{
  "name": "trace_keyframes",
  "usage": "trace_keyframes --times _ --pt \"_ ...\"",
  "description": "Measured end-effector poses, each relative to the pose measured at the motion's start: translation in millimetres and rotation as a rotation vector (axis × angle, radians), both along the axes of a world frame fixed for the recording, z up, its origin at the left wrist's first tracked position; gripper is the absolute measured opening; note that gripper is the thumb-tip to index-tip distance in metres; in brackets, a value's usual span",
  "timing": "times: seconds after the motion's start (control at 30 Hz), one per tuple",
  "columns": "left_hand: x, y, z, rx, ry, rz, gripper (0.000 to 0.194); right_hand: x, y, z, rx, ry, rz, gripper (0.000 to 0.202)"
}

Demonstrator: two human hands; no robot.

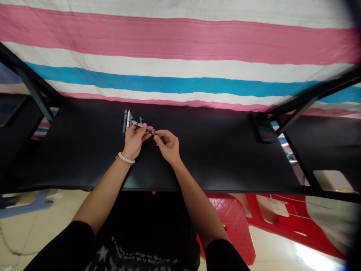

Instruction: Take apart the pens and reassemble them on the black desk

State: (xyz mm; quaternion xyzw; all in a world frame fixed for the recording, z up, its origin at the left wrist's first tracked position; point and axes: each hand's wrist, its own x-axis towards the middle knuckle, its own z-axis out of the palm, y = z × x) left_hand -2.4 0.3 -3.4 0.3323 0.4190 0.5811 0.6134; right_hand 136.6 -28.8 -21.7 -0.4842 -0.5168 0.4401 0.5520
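Both my hands hold one slim pen (137, 123) above the black table, slanting from upper left to lower right. My left hand (134, 140) pinches it around its middle, thumb on top. The fingers of my right hand (168, 145) close on its lower right end, which they partly hide. Just beyond my left hand lie several pens side by side, among them a dark pen (125, 122) and a white pen (128, 119). The tip of another dark pen (141, 119) shows a little to their right, the rest hidden behind my hand.
A dark phone-like object (263, 128) lies at the right end of the black table (220, 154). Black metal frame bars stand at both sides, and a striped cloth (180, 45) hangs behind. Red plastic stools (232, 222) stand below the front edge.
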Motion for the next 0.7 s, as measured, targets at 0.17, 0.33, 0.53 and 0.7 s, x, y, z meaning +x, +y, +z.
trace_keyframes --times 0.17,0.33,0.53,0.7 --pt "-0.3 -0.4 0.9 -0.009 -0.005 -0.003 0.031 -0.2 -0.1 -0.1 -0.026 -0.01 0.01 0.035" --pt "-1.5 0.2 -1.6 -0.005 -0.012 -0.014 0.029 0.4 -1.0 2.0 0.0 -0.004 -0.009 0.032" --pt "-0.2 0.1 0.6 -0.007 -0.022 -0.006 0.033 -0.2 -1.1 1.3 -0.026 -0.021 0.037 0.037" --pt "0.8 -0.6 4.0 -0.002 -0.02 0.001 0.032 -0.7 -0.3 -1.8 -0.009 -0.012 0.01 0.038"
